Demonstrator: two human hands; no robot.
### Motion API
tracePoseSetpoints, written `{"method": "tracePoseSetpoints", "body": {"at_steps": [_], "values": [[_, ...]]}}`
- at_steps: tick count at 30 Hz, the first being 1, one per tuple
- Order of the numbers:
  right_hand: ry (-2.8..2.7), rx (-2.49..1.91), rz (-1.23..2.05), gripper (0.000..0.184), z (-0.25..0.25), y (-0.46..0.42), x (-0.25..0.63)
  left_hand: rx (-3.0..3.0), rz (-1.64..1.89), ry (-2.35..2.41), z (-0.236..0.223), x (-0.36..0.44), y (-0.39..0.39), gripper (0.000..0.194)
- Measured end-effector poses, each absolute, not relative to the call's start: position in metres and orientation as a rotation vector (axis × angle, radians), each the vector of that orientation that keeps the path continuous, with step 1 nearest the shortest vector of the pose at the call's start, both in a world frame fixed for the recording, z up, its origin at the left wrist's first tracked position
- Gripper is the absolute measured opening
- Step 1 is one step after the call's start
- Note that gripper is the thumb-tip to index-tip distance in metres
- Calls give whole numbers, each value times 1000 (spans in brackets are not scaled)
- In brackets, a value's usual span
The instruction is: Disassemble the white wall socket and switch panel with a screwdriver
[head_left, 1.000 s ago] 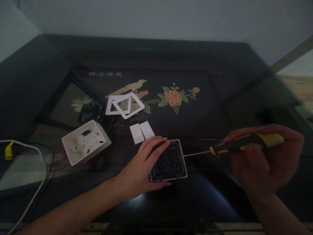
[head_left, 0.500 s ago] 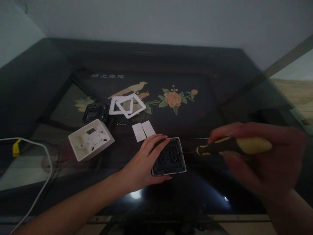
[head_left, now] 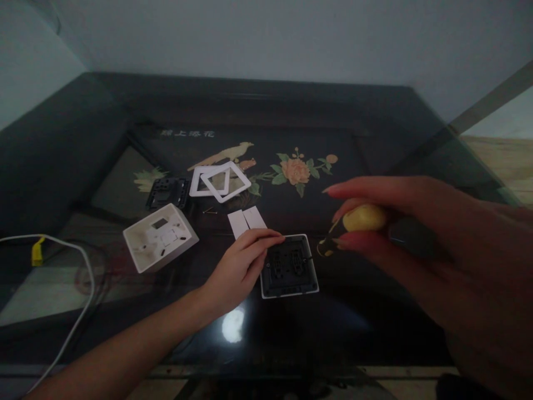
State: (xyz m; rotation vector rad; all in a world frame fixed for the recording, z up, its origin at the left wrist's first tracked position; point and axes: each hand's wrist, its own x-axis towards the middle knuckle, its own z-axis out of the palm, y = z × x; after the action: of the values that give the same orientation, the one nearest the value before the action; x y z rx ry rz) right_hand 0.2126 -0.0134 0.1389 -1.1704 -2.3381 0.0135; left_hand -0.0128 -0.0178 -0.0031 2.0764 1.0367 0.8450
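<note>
A square wall switch [head_left: 291, 265], with a black inner face and a white rim, lies flat on the glass tabletop. At its left edge my left hand [head_left: 239, 272] is closed on it, fingertips over the upper left corner and thumb hidden. My right hand [head_left: 400, 239] pinches the yellow and black handle of a screwdriver [head_left: 363, 218] between thumb and fingers. The handle's butt tilts up toward me. Its thin tip reaches the right side of the switch, near a screw spot; exact contact is hard to make out.
Left of the switch are an open white back box [head_left: 160, 239], a black switch insert [head_left: 167, 193], two overlapping white frames [head_left: 199, 191], two white switch plates [head_left: 255, 216] and small screws [head_left: 210, 210]. A white cable [head_left: 85, 311] with a yellow tag [head_left: 37, 251] runs along the left.
My right hand has tipped the screwdriver more upright and shifted its grip. My left thumb has left the near edge of the switch, and the left fingers have drawn together.
</note>
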Motion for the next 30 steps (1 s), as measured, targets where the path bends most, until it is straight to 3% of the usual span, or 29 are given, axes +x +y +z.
{"method": "tracePoseSetpoints", "body": {"at_steps": [6,13,21,27,30], "values": [[-2523,-1060,319,25,144,-15,226,2095,898,1015,-6,-14,-15,42],[-2245,-1158,32,11,138,-21,211,2120,921,1018,-4,-12,-15,40],[-2506,-1069,295,37,145,-23,226,2117,900,1017,-3,-12,-15,42],[-2312,-1081,27,12,132,-19,210,2109,916,1012,0,-11,-15,39],[-2248,-1177,30,20,131,-19,209,2110,900,1015,0,-12,-15,38]]}}
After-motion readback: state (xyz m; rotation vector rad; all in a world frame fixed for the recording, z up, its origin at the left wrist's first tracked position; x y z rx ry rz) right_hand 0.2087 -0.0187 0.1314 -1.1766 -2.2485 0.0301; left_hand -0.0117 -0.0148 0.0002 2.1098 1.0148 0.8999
